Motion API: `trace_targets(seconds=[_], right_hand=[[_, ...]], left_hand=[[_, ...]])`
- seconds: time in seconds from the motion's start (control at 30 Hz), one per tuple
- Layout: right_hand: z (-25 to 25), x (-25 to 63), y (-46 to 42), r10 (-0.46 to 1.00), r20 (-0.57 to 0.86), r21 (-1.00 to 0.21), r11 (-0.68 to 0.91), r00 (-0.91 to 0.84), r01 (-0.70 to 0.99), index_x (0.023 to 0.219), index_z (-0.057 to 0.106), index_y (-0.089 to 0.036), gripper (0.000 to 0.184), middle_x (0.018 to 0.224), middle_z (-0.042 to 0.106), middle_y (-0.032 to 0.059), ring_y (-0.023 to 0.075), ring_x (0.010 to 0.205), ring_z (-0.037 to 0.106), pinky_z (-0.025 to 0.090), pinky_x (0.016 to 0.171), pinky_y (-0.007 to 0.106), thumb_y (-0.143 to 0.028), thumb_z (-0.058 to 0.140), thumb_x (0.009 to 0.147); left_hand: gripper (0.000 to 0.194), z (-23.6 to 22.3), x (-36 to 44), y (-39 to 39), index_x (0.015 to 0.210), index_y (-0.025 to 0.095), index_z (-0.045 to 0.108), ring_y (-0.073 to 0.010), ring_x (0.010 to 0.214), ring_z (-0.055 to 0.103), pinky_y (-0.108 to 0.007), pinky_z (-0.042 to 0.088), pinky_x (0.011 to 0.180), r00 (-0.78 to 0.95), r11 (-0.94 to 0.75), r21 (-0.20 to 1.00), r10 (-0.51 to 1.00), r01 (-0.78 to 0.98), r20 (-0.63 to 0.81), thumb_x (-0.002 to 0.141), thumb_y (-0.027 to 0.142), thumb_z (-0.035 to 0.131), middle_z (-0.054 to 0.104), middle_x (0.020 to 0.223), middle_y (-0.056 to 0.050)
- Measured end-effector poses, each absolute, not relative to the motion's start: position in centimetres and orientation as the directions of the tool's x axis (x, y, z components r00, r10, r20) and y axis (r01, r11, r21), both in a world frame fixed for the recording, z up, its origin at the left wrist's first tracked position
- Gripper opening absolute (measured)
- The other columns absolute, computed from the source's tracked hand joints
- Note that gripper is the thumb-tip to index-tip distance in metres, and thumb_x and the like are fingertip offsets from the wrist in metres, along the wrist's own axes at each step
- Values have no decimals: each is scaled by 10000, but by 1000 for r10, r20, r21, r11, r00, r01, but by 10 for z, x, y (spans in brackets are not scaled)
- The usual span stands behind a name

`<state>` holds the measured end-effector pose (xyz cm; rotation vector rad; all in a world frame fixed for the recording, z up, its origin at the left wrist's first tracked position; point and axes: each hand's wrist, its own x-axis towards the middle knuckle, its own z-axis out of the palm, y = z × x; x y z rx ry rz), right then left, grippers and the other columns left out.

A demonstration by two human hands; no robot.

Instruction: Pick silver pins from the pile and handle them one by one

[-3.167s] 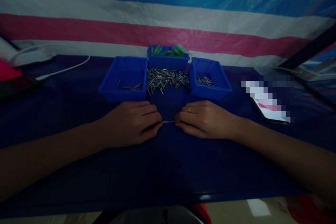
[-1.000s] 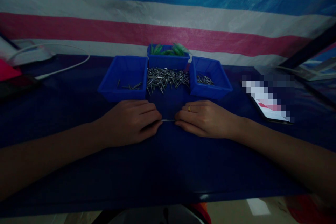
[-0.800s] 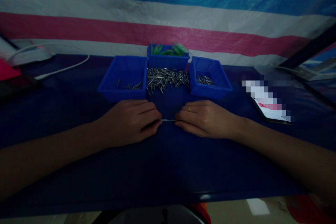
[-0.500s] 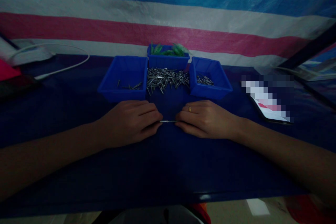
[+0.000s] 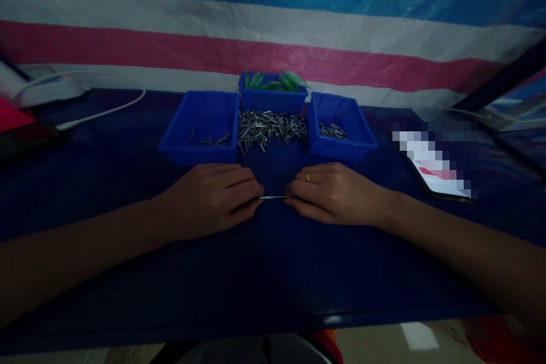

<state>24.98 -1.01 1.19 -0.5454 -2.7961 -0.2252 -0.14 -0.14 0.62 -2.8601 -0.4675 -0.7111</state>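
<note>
Item, far left: a white cable (image 5: 102, 114) curving over the dark blue table (image 5: 273, 273), its farther end lost in blur beside a red shape cut off by the frame. Item: the person's left forearm, entering from the lower left and lying flat on the table; the left hand (image 5: 209, 199) rests knuckles up, fingers curled inward, fingertips pinched on one end of a thin metal pin (image 5: 274, 197). Item: left blue bin (image 5: 200, 151), holding a few loose pins. Item: a heap of metal pins (image 5: 271, 125) lying on the table between the bins. Item: rear blue bin (image 5: 273, 101), filled with green pieces too dim to identify. Item: the thin metal pin itself, level and just above the table, spanning the gap between the two hands, both ends hidden by fingertips. Item: right hand (image 5: 336, 193), knuckles up, a ring on one finger, fingertips closed on the pin's other end; the forearm runs off the lower right. Item: right blue bin (image 5: 341, 148), with a small cluster of pins. Item, far right: a phone (image 5: 439, 182), its screen pixelated and unreadable.
</note>
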Motion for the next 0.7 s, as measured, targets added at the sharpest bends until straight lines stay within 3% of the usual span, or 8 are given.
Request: trace_targets(seconds=[0.7], right_hand=[[12,250,-10,349,295,98,915,-889,392,876,627,-138,330,703,610,15,121,620,524,390,616,242,-257,362,1032]], left_hand=[[254,8,0,-1,835,157,627,-124,639,554,-242,450,630,857,-934,-68,291,351,426,986,217,433,628,719,-12]])
